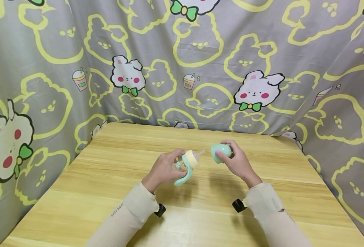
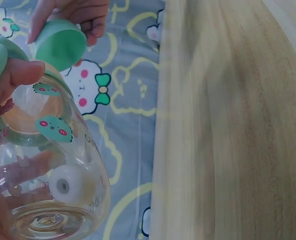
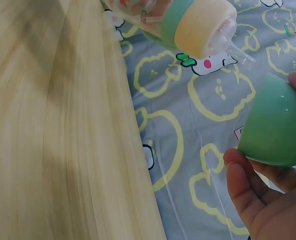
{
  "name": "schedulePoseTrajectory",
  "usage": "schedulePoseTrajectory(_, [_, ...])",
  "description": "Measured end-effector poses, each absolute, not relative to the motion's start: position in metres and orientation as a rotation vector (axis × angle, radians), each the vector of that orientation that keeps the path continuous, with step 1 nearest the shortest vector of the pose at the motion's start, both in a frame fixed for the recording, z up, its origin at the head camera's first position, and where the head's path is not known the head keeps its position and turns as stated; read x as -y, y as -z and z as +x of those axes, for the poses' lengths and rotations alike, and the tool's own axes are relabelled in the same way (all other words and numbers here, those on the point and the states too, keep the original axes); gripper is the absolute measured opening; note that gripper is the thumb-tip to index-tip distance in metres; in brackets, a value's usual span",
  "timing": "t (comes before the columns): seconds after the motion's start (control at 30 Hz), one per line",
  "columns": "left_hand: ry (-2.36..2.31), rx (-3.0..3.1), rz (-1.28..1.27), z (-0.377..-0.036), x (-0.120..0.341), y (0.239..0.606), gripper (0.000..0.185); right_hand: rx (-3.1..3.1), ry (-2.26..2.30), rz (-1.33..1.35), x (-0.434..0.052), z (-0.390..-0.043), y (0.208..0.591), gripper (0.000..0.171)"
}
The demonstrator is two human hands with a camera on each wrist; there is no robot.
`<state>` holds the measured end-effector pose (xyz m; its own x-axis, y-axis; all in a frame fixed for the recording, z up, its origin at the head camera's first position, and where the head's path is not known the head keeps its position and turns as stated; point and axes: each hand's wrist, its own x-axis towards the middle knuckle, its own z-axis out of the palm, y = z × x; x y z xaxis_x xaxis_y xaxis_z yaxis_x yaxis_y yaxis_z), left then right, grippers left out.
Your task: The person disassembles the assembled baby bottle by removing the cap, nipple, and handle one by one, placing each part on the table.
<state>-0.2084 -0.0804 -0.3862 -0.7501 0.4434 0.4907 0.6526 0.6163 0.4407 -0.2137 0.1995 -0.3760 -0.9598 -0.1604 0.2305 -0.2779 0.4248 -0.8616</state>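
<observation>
Bunny-print cloth (image 1: 182,68) backs wooden table (image 1: 107,192). Above table centre, left hand (image 1: 165,169) grips baby bottle (image 1: 186,164), teat pointing right; just right of bottle, right hand (image 1: 236,161) pinches green cap (image 1: 220,152). Prob mid-capping; next needs cap lined up w/ teat.

A light wooden table (image 1: 114,192) filled the near scene. A grey curtain (image 1: 231,51) printed with yellow bear outlines, white rabbits with green bows and small drink cups hung behind it and wrapped round its left and right sides.
</observation>
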Motion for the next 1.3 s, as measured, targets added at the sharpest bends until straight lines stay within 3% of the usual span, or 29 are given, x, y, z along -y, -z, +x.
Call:
schedulePoseTrajectory(0.67, [0.911, 2.497, -0.849, -0.208, 0.083, 0.383, 0.056, 2.615, -1.42, 0.249, -0.223, -0.212, 0.376, 0.06])
schedulePoseTrajectory(1.3, [0.913, 2.536, -0.845, -0.208, 0.085, 0.384, 0.057, 2.649, -1.309, 0.173, -0.249, -0.21, 0.388, 0.057])
